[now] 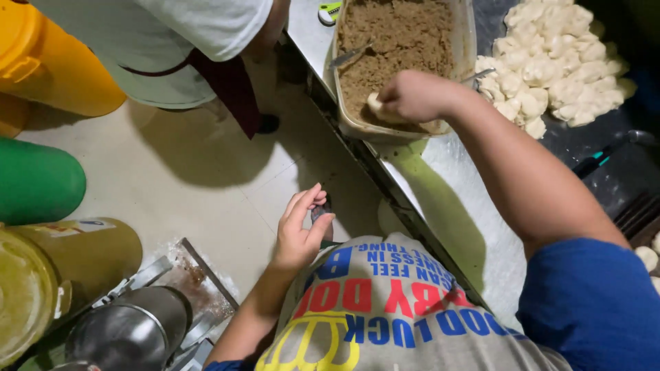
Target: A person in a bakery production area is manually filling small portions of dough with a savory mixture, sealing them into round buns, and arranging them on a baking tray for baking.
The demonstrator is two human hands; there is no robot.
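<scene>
Floured desk (474, 227): right hand (412, 95) pinches a soft dough piece (375, 103) over the filling tub (402, 41); best cradled underneath. Left hand (299, 230) hangs loosely curled, possibly holding something dark.

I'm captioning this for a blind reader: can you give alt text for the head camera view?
Seen from above, a person's right hand holds a piece of pale dough over a tub of brown filling on a floured metal table. Their left hand hangs open over the floor. A pile of folded dumplings lies beyond the tub, and another person stands nearby.
</scene>
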